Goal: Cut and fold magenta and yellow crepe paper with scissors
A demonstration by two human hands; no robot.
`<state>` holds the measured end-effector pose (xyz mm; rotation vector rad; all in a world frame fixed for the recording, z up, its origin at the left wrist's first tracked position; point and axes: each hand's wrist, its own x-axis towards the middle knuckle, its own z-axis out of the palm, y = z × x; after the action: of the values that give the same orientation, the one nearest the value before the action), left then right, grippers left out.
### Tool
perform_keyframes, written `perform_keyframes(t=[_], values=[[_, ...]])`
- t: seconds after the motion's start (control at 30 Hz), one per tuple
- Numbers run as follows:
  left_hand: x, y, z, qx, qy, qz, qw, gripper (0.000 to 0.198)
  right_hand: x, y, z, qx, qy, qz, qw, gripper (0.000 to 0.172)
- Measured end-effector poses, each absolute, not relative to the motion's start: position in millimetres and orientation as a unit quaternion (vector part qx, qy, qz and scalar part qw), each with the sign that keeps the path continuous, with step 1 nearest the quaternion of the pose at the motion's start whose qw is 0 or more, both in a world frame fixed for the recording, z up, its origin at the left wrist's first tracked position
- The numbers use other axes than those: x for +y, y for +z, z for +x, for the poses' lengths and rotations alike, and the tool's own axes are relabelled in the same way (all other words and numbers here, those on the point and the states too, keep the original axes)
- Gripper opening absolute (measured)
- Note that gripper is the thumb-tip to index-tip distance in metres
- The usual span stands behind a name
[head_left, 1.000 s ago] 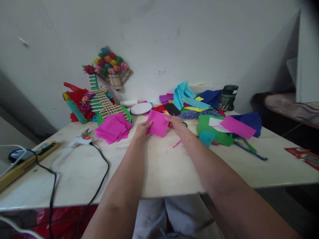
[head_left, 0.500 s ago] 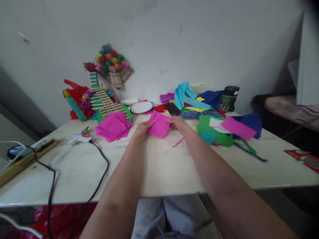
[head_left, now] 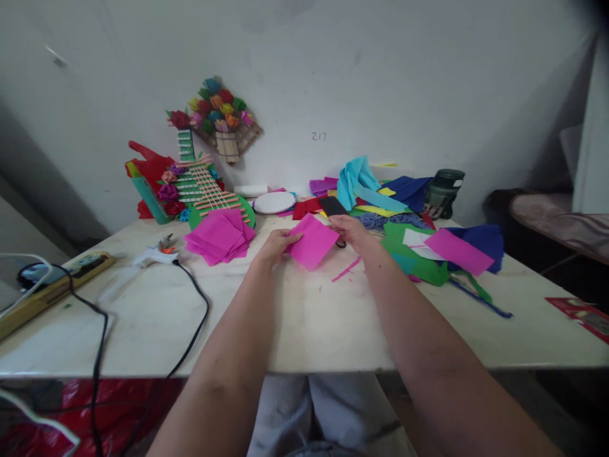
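Both my hands hold one magenta paper square [head_left: 313,242] just above the white table [head_left: 295,317]. My left hand [head_left: 275,244] pinches its left corner. My right hand [head_left: 351,230] grips its upper right edge, fingers closed on the paper. The square is turned like a diamond, one corner pointing toward me. A stack of similar magenta squares [head_left: 217,236] lies to the left of my left hand. Thin magenta scraps [head_left: 346,270] lie on the table under my right wrist.
A white glue gun [head_left: 153,255] with a black cord [head_left: 190,343] lies at left, near a power strip [head_left: 57,285]. Craft flower pieces [head_left: 200,184] lean on the wall. Mixed coloured paper [head_left: 409,241], a black phone [head_left: 332,205], a white disc [head_left: 273,202] and a green jar [head_left: 443,188] crowd the back right.
The magenta square has turned a little and come slightly nearer to me and lower; both hands stay on it. My view has shifted somewhat.
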<state>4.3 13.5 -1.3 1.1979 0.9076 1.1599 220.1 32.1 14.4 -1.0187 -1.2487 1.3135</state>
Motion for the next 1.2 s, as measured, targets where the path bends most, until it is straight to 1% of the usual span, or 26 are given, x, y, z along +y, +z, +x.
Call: perform_keyframes(t=[0.17, 0.4, 0.6, 0.7, 0.83, 0.93, 1.1, 1.2], values=[[13.3, -1.9, 2.1, 0.367, 0.461, 0.562, 0.58, 0.024, 27.1, 16.5, 221.7, -0.534, 0.564, -0.415, 0.474, 0.034], [10.2, -0.5, 5.4, 0.352, 0.412, 0.617, 0.57, 0.018, 16.0, 22.7, 215.0, -0.559, 0.616, -0.4, 0.384, 0.027], [3.1, 5.9, 11.7, 0.365, 0.366, 0.67, 0.534, 0.023, 7.2, 25.8, 207.2, -0.56, 0.631, -0.407, 0.35, 0.019], [2.7, 6.5, 12.8, 0.371, 0.385, 0.646, 0.545, 0.022, 7.9, 24.6, 205.2, -0.56, 0.611, -0.426, 0.362, 0.015], [5.2, 4.1, 12.4, 0.396, 0.441, 0.556, 0.582, 0.025, 13.2, 21.1, 203.3, -0.544, 0.598, -0.428, 0.404, 0.012], [7.2, 1.8, 11.7, 0.402, 0.486, 0.483, 0.608, 0.028, 16.6, 18.4, 200.9, -0.514, 0.607, -0.421, 0.436, 0.014], [11.1, -0.6, 12.7, 0.379, 0.547, 0.409, 0.625, 0.021, 22.2, 13.1, 193.7, -0.455, 0.61, -0.419, 0.495, 0.016], [13.0, -1.1, 15.9, 0.377, 0.566, 0.384, 0.625, 0.019, 26.8, 9.3, 189.1, -0.437, 0.607, -0.413, 0.52, 0.019]])
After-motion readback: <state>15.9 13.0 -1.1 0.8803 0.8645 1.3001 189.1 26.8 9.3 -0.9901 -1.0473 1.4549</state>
